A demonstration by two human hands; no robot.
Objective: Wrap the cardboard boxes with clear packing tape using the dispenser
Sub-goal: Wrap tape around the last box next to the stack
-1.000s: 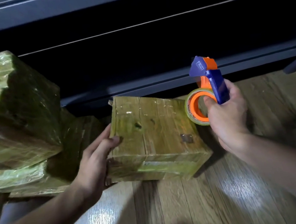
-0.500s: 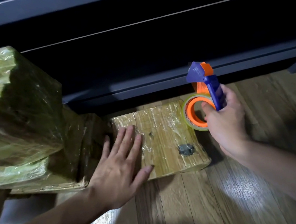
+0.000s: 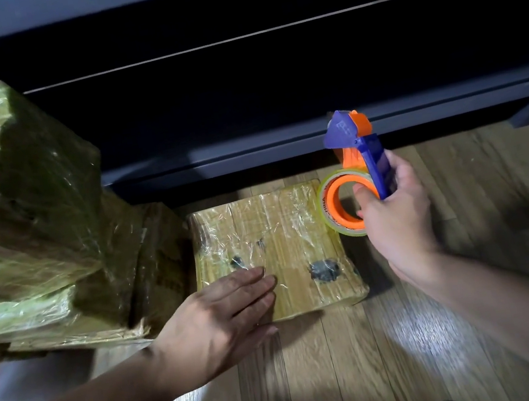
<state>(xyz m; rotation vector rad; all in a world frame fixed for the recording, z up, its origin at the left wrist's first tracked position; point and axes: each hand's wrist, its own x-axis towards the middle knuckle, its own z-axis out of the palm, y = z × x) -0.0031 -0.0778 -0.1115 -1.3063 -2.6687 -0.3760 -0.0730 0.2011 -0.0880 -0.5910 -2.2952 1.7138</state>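
Having laid the cardboard box (image 3: 281,228) flat from its tilt of a second ago, now pressing on its top with the left hand (image 3: 220,321). Hand drawn back toward the near left corner from the higher, splayed spot of half a second ago. Keeping the fingers straight and together, palm down, grasping nothing.

Holding the tape dispenser (image 3: 368,156) up in the right hand (image 3: 397,217), right of centre in the frame, much where it hung before. Curling fingers and thumb round the blue handle. Carrying the tape roll (image 3: 338,206) just over the box's far right corner; not being able to tell whether touching. Seeing no strip running from roll to box.

Progress, as a judgement:
- Finding the box at centre frame, on the wooden floor (image 3: 352,366), already showing glossy, wrinkled clear film across its whole top and over the near edge.
- Not seeing the underside or far side, so not confirming full cover.
- Noting a stack of wrapped boxes (image 3: 24,203) at left of frame, shiny with tape on every visible face, and judging these finished.
- Seeing no bare, untaped box anywhere in view.

Reading the step in hand as smoothing down the last layer, or steadying the box for another pass. Judging the task as nearing its end, with at most further passes on this box outstanding.
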